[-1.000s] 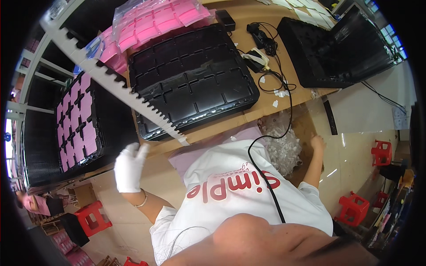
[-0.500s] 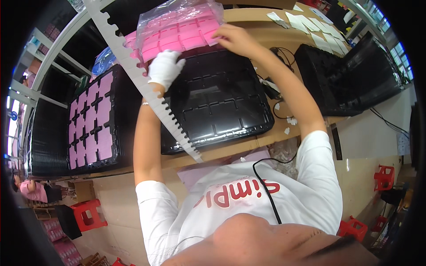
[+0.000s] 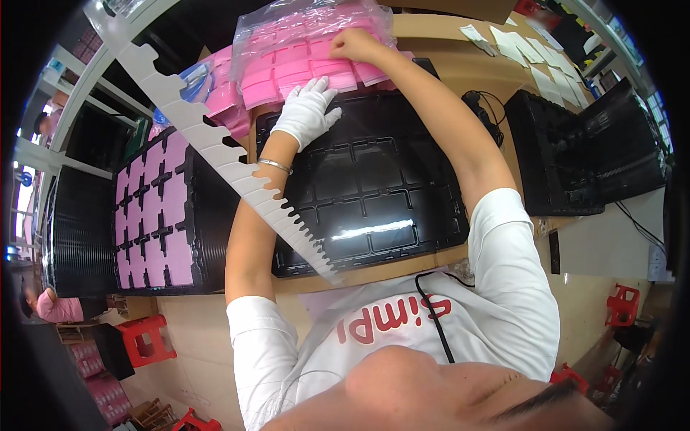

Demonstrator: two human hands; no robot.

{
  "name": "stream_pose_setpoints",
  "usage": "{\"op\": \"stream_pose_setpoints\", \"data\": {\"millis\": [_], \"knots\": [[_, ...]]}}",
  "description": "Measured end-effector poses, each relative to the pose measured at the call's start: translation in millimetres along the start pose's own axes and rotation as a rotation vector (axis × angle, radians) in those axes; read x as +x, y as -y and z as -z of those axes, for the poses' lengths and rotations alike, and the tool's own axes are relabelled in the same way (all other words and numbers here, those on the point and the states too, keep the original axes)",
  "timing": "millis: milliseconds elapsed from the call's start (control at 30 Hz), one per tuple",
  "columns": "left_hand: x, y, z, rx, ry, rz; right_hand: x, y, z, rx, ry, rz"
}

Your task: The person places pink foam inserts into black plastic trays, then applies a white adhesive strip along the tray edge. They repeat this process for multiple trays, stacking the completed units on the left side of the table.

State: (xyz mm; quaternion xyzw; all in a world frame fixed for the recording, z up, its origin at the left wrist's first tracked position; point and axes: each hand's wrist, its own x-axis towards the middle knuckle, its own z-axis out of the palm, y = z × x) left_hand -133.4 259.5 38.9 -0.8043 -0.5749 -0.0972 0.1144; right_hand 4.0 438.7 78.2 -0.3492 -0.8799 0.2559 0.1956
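Observation:
In a white glove, my left hand (image 3: 307,113) lies open over the far left part of a black moulded plastic tray (image 3: 352,179). Its fingertips reach the front edge of the pink pads (image 3: 291,66), which sit in rows, partly under a clear plastic bag (image 3: 262,27). My bare right hand (image 3: 357,47) is over the pads farther back, fingers curled together. What its fingers pinch, if anything, is too small to make out. A white notched strip (image 3: 215,154) crosses the view in front of my left forearm.
A stack of black trays with pink pads (image 3: 154,208) in its compartments stands at the left. More black trays (image 3: 553,154) stand at the right, by a coiled black cable (image 3: 496,115). White paper slips (image 3: 535,54) lie at the far right. Red stools (image 3: 147,337) are on the floor.
My right hand has moved back and left, from the pads' right front corner to over the rows. The left hand has shifted right, and its fingers lie flatter. The whole view has shifted slightly.

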Motion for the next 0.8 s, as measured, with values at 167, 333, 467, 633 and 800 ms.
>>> {"op": "stream_pose_setpoints", "data": {"millis": [167,333,467,633,800], "knots": [[5.2,-10.8,16.3,-0.547,-0.030,0.365,-0.8,-7.2,-8.2,0.257,-0.709,0.226],[-15.3,4.0,3.6,-2.096,-0.472,0.774,-51.7,32.1,3.3,0.131,-0.844,0.370],[-41.6,20.7,12.3,-2.397,-0.894,0.839,-106.7,9.2,5.1,-0.082,-0.921,0.262],[-83.9,90.4,-18.3,-2.311,-0.627,0.933,-153.4,-7.2,3.0,0.939,-0.455,-0.388],[-105.4,67.4,1.2,-1.756,-0.438,1.022,-173.8,-26.3,-5.3,0.984,-0.356,-0.395]]}}
